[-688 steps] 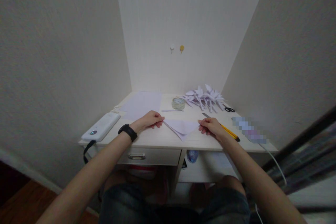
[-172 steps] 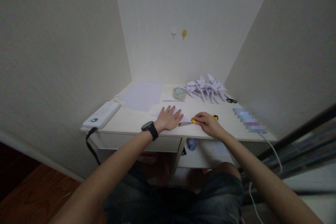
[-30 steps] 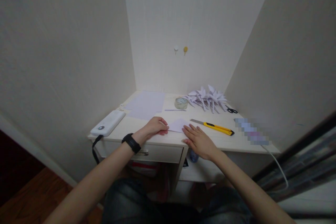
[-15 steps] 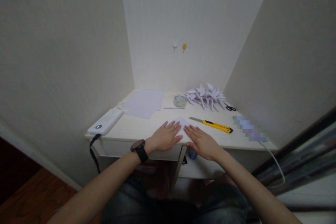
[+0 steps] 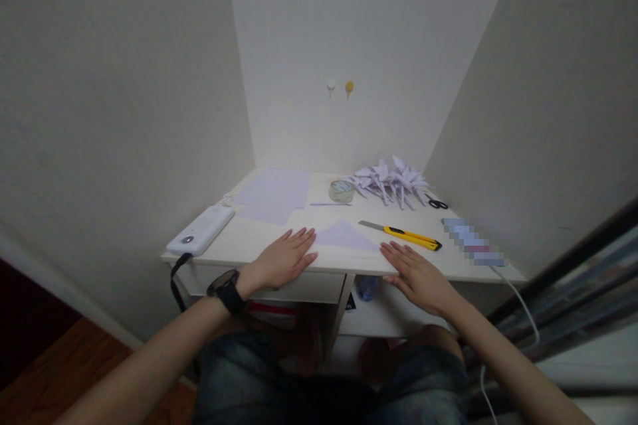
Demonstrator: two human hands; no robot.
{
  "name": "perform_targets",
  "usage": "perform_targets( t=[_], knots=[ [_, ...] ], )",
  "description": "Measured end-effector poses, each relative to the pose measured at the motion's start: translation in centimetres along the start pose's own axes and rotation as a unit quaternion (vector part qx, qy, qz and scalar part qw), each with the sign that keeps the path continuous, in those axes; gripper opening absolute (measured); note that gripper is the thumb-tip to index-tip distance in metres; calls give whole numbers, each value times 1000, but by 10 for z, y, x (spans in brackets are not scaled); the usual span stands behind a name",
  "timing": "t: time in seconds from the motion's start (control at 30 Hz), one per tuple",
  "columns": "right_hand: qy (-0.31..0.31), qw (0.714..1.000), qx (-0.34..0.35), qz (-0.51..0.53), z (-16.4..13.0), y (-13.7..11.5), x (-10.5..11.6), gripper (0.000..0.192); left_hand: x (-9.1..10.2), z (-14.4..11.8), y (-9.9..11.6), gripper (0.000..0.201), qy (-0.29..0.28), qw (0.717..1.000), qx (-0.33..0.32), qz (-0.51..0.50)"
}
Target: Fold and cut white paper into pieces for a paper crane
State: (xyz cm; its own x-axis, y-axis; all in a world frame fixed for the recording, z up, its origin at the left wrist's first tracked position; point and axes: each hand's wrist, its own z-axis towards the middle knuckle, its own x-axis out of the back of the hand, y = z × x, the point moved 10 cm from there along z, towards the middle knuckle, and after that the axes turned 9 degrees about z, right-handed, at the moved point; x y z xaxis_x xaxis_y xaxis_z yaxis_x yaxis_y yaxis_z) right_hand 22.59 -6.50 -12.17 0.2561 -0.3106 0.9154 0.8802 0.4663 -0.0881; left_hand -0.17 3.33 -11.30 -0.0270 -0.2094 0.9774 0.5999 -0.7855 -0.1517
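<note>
Plainly, we have both hands flat with fingers stretched out: our left hand (image 5: 284, 259) at the left corner of the folded paper (image 5: 345, 236), our right hand (image 5: 419, 277) at its right corner. The paper lies as a triangle between them, near the front of the desk (image 5: 244, 238). Beyond our right fingers we see the cutter (image 5: 411, 238); farther back, sheets (image 5: 276, 194), tape (image 5: 341, 191), folded shapes (image 5: 391, 182) and scissors (image 5: 438, 204).
</note>
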Motion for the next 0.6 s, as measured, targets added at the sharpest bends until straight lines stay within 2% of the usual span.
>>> perform_targets(
  t=[0.17, 0.27, 0.33, 0.43, 0.53, 0.6],
  knots=[
    [13, 1000, 8, 8, -8, -1, 0, 63, 4, -7, -7, 69, 13, 1000, 20, 0],
    [40, 999, -7, 27, -3, 10, 8, 54, 17, 0, -1, 69, 41, 999, 32, 6],
    [88, 995, -45, 26, 4, 30, 22, 47, 29, 15, 10, 69, 66, 998, 18, 2],
    [139, 983, -120, -13, 18, 69, 39, 49, 38, 50, 22, 83, 75, 997, 18, -16],
    [114, 976, -184, -31, 31, 101, 37, 51, 35, 82, 18, 110, 60, 996, 61, -38],
    [82, 977, -197, -19, 37, 110, 30, 47, 30, 94, 13, 117, 56, 994, 78, -46]
  ],
)
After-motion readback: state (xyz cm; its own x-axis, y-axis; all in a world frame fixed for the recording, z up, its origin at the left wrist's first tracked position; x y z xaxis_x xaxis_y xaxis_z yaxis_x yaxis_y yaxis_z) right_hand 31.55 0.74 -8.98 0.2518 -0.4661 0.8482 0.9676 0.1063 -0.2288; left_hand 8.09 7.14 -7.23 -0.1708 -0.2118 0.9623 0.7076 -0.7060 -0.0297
